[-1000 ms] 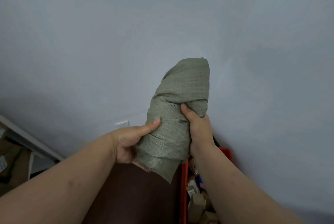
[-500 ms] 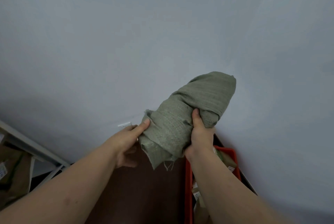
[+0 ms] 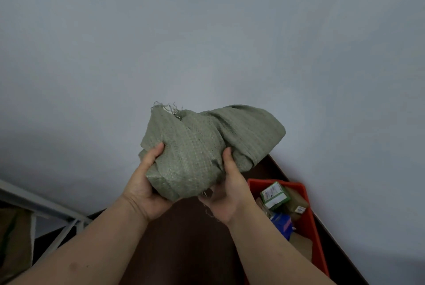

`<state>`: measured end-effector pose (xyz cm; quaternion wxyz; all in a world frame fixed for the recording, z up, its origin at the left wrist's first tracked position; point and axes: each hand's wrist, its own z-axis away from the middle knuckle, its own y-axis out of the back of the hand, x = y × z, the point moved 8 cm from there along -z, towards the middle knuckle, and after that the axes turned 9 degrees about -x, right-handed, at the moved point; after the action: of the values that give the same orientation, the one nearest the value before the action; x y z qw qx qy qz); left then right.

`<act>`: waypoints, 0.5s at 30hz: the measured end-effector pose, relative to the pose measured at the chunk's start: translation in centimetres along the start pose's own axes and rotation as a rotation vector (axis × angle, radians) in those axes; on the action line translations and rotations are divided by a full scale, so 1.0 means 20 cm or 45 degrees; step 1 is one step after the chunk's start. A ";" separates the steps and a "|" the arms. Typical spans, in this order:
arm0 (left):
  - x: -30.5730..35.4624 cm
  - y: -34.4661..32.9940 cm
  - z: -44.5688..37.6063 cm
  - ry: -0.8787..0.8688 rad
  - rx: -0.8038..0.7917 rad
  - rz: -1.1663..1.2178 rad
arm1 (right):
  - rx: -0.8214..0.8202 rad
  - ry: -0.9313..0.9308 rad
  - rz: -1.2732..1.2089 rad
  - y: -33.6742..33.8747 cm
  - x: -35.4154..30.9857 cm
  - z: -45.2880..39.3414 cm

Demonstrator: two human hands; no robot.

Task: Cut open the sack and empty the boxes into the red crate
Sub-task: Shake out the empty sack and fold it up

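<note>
A grey-green woven sack is bunched into a loose bundle, held up in front of the pale wall. My left hand cups its lower left side, thumb pressed on the fabric. My right hand grips its lower right, thumb up against the cloth. Frayed threads stick out at the sack's top left edge. Below and to the right stands the red crate, holding several small boxes, among them a green-and-white box, a brown one and a blue one.
A dark brown tabletop lies under my arms, with the crate on its right side against the wall. A white metal frame and brown cardboard sit at the lower left.
The sack went from an upright roll to a wider, crumpled bundle lying sideways. My left hand moved under its left side. The view dipped, showing more of the crate and its boxes.
</note>
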<state>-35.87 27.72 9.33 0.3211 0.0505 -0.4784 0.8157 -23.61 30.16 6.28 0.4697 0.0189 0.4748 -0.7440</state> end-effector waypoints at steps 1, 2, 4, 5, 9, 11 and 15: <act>0.02 0.03 -0.02 -0.018 0.009 -0.004 | -0.023 -0.013 -0.004 -0.01 -0.01 -0.01; 0.05 0.05 -0.03 -0.034 0.023 -0.008 | -0.037 -0.026 -0.007 -0.02 -0.01 -0.02; 0.10 0.09 -0.07 -0.066 0.043 -0.025 | -0.046 -0.029 -0.017 -0.03 -0.03 -0.06; 0.12 0.10 -0.09 -0.074 0.046 -0.041 | -0.050 -0.022 -0.024 -0.03 -0.04 -0.08; 0.18 0.12 -0.21 -0.068 0.049 -0.143 | -0.002 0.056 -0.089 0.00 -0.08 -0.20; 0.19 0.14 -0.28 -0.053 0.056 -0.211 | 0.061 0.106 -0.105 0.05 -0.11 -0.26; 0.22 0.19 -0.43 -0.083 0.134 -0.368 | 0.158 0.168 -0.049 0.21 -0.17 -0.39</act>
<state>-39.56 35.50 3.63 0.4166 0.1620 -0.4330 0.7827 -22.06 37.64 0.73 0.4209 0.0878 0.4582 -0.7780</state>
